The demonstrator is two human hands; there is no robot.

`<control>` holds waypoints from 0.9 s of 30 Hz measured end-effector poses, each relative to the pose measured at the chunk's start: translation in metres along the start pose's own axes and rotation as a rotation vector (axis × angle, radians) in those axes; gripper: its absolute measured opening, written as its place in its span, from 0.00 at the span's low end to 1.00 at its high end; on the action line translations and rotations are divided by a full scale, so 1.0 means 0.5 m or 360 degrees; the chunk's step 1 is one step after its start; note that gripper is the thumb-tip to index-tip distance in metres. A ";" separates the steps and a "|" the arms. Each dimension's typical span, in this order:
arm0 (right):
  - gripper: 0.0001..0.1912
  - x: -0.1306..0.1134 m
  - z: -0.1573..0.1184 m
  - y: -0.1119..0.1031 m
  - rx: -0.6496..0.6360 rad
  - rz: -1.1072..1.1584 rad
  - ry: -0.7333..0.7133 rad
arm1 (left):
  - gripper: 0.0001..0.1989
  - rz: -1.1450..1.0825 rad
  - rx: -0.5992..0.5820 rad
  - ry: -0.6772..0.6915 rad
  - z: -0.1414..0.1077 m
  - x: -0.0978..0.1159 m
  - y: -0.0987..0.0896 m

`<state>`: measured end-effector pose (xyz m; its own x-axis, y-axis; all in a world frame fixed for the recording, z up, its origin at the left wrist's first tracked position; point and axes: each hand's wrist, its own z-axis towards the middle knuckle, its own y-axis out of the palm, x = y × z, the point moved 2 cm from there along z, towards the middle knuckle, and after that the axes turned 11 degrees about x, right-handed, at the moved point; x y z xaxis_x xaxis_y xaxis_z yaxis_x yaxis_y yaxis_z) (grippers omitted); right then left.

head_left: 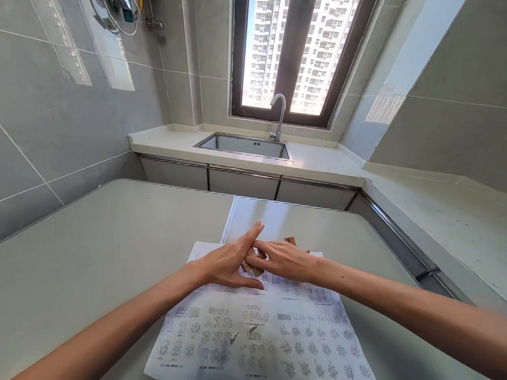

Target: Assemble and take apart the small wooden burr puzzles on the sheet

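Note:
My left hand [230,263] is over the upper part of a printed paper sheet [261,356], thumb and fingers spread apart. From the other side my right hand [285,260] reaches in, its fingers stretched out and touching several small brown pieces [257,269], which look like wood or cardboard. The pieces lie between the two hands and are partly covered by the fingers. Just behind my right hand another brown piece [290,240] shows. Rows of small line patterns are printed on the sheet, with a few dark marks near its middle.
The sheet lies on a pale tabletop [95,271]. Beyond its far edge is a counter with a sink [244,145] and a curved faucet [280,118] under a window. Another counter [477,215] runs along the right; a tiled wall [65,114] bounds the left.

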<state>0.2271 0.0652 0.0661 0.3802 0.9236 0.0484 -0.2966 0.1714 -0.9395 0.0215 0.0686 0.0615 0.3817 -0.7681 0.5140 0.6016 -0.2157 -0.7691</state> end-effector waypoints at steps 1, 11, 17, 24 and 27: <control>0.12 0.002 0.002 0.004 -0.0022 -0.0097 -0.0052 | 0.69 0.0019 -0.0029 -0.0033 -0.006 -0.006 0.000; 0.11 0.018 0.030 0.026 -0.0115 -0.0009 0.0150 | 0.43 0.0144 0.0210 -0.0167 -0.016 -0.023 -0.003; 0.16 0.029 0.041 0.015 -0.0031 0.0138 0.0311 | 0.28 0.0155 0.0256 -0.0126 -0.023 -0.030 -0.022; 0.14 0.022 0.052 -0.013 -0.0046 0.0378 0.0304 | 0.36 0.0258 0.0239 0.0032 -0.041 -0.058 -0.029; 0.15 0.022 0.060 -0.013 -0.0061 0.0502 0.0290 | 0.35 0.0278 0.0194 0.0145 -0.043 -0.065 -0.031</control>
<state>0.2069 0.0845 0.0832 0.4264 0.8520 -0.3037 -0.3924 -0.1283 -0.9108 -0.0153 0.0837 0.0486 0.4261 -0.8398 0.3365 0.6145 -0.0043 -0.7889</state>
